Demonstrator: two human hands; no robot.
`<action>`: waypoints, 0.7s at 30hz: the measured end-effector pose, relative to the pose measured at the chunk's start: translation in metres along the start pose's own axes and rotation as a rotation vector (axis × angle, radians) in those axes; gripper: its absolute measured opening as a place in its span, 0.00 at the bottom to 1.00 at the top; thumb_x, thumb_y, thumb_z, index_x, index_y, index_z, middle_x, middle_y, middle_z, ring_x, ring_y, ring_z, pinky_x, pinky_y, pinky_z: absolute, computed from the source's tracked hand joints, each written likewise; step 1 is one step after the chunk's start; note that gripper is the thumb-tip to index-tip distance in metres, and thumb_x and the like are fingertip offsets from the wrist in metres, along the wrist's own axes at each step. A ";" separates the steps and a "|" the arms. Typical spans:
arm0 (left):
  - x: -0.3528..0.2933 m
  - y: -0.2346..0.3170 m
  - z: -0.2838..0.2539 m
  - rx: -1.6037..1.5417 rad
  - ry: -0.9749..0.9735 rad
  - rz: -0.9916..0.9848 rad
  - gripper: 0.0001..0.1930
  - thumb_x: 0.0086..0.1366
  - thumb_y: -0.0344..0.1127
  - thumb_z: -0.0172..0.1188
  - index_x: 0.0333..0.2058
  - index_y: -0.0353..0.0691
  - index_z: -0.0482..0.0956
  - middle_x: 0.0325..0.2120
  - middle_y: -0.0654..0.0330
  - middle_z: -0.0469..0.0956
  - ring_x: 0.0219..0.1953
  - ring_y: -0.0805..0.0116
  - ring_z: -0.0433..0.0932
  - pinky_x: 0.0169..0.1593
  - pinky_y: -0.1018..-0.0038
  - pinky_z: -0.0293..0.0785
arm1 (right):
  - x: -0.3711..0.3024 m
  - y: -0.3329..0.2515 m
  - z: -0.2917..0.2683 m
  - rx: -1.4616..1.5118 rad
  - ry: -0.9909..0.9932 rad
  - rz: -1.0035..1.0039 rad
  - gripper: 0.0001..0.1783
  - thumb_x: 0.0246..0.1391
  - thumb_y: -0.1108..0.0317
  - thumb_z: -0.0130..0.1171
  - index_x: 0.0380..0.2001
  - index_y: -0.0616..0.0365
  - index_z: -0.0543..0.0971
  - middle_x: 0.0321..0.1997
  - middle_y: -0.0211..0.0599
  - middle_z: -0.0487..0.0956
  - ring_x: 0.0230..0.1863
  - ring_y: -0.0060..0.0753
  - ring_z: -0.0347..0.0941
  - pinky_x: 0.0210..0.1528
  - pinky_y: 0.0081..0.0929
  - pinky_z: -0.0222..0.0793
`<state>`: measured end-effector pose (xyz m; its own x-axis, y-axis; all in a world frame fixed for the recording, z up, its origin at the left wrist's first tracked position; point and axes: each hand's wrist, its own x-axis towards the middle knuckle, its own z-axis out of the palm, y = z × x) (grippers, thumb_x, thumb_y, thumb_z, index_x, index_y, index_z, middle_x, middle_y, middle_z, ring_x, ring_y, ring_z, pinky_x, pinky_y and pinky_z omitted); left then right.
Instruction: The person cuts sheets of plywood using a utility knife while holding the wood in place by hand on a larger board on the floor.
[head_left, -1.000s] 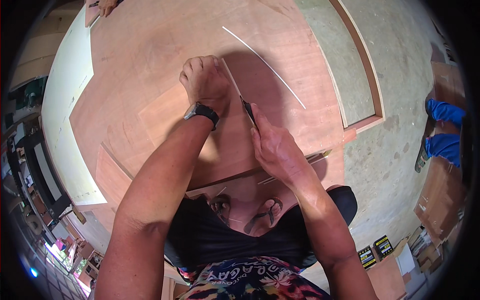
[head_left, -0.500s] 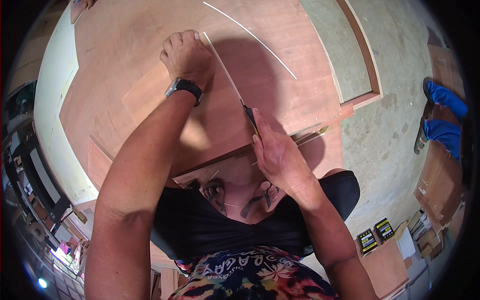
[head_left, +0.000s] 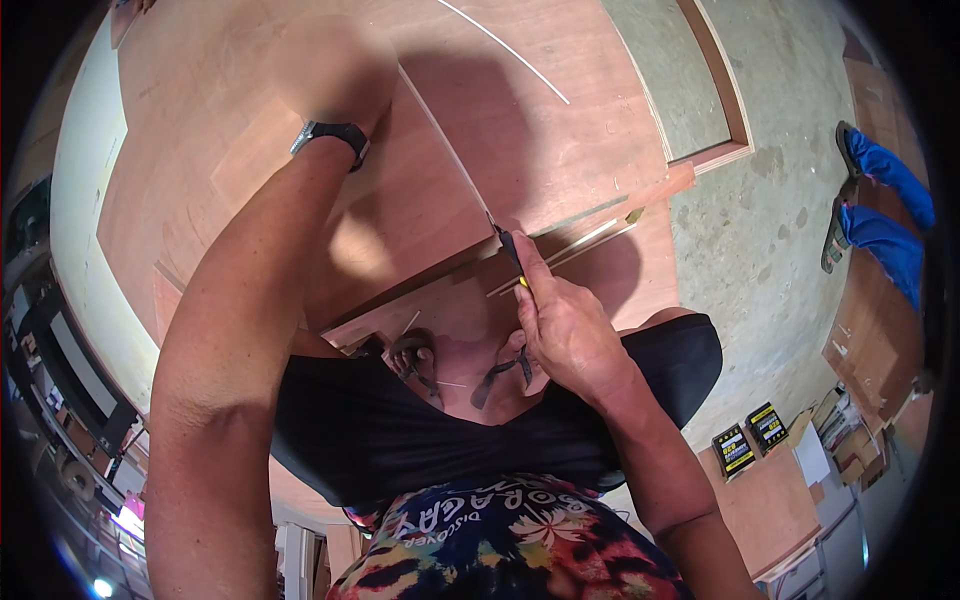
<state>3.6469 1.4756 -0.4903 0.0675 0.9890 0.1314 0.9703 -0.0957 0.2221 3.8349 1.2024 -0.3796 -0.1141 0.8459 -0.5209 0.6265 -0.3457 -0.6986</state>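
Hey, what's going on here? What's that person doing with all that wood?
The person's right hand grips a black knife over a big wooden board. The blade's tip is at the lower end of a thin pale line, close to the board's near edge. The left hand is over the board, left of the line's upper end, but it's too blurred to tell more. A loose white strip lies farther right.

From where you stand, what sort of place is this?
Probably a woodworking shop: there's a broad plywood sheet, a wooden frame beside it, and a black cutter in the person's right hand.
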 end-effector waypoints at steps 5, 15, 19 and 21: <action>0.000 0.003 -0.004 0.020 -0.032 -0.019 0.19 0.79 0.43 0.43 0.55 0.40 0.79 0.57 0.49 0.75 0.63 0.48 0.68 0.68 0.47 0.57 | -0.014 0.009 0.008 -0.024 0.052 -0.029 0.36 0.68 0.67 0.55 0.75 0.68 0.60 0.28 0.58 0.79 0.31 0.64 0.79 0.38 0.56 0.76; 0.000 0.000 -0.001 0.022 -0.005 0.018 0.18 0.77 0.41 0.46 0.54 0.40 0.79 0.55 0.49 0.76 0.62 0.48 0.68 0.66 0.46 0.58 | -0.019 0.018 0.007 -0.061 0.045 -0.055 0.37 0.68 0.67 0.56 0.75 0.66 0.60 0.28 0.59 0.78 0.29 0.64 0.78 0.37 0.56 0.75; -0.002 -0.004 0.008 0.006 0.123 0.050 0.17 0.79 0.43 0.46 0.48 0.43 0.81 0.48 0.51 0.79 0.56 0.46 0.73 0.62 0.46 0.63 | 0.002 -0.015 -0.028 0.047 0.136 -0.075 0.34 0.69 0.68 0.54 0.75 0.60 0.60 0.33 0.60 0.80 0.35 0.67 0.79 0.41 0.57 0.75; -0.005 -0.002 0.008 -0.001 0.133 0.064 0.15 0.78 0.42 0.46 0.46 0.42 0.81 0.48 0.51 0.78 0.56 0.47 0.72 0.61 0.46 0.63 | 0.039 -0.025 -0.032 0.131 0.252 -0.204 0.33 0.69 0.69 0.53 0.75 0.61 0.61 0.35 0.61 0.81 0.37 0.68 0.79 0.42 0.57 0.75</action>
<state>3.6463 1.4720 -0.4986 0.0976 0.9572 0.2724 0.9649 -0.1580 0.2098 3.8395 1.2571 -0.3673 -0.0227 0.9711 -0.2376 0.5045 -0.1941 -0.8413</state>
